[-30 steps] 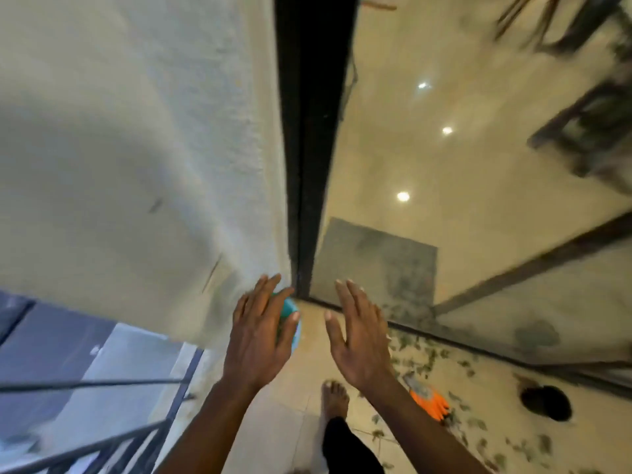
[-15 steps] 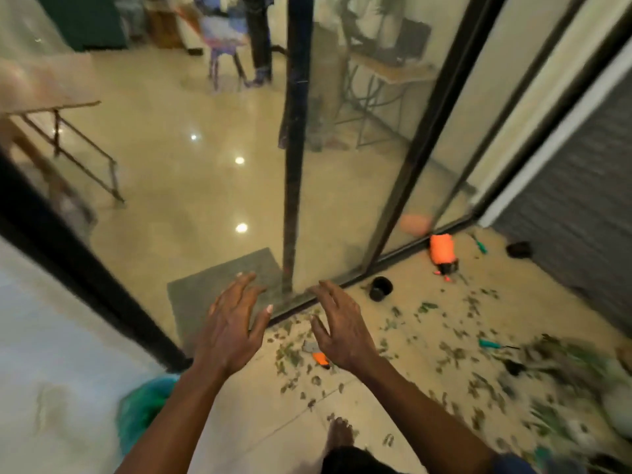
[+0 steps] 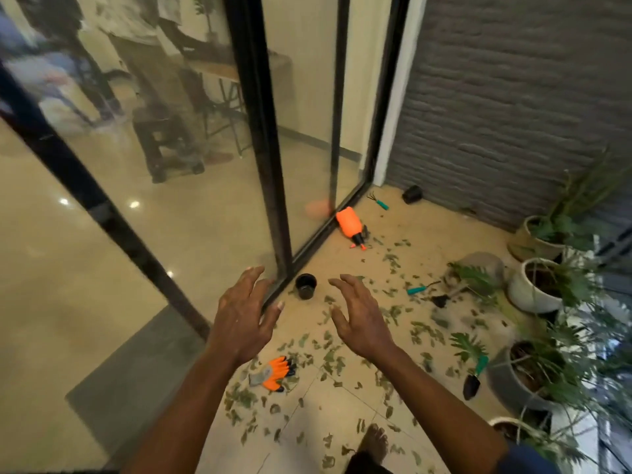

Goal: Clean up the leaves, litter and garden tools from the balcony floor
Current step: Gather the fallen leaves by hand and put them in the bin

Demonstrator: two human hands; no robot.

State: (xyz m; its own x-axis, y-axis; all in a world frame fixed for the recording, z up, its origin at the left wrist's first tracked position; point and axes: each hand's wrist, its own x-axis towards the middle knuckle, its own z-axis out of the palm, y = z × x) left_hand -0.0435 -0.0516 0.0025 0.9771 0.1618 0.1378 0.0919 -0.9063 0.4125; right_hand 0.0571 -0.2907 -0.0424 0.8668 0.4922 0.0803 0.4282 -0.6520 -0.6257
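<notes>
Littered balcony floor (image 3: 345, 415), nothing held.
Left grip (image 3: 244, 319) and right grip (image 3: 359, 319) hover released, fingers spread; leaves (image 3: 337, 362) scatter beneath and beyond them, what looks like orange gloves (image 3: 275, 372) just below the left grip.

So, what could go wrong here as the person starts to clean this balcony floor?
The bare foot could slip on the scattered leaves or step on the trowel. The left hand and right hand are bare while the orange gloves lie unused; sharp tool edges might scratch them.
</notes>
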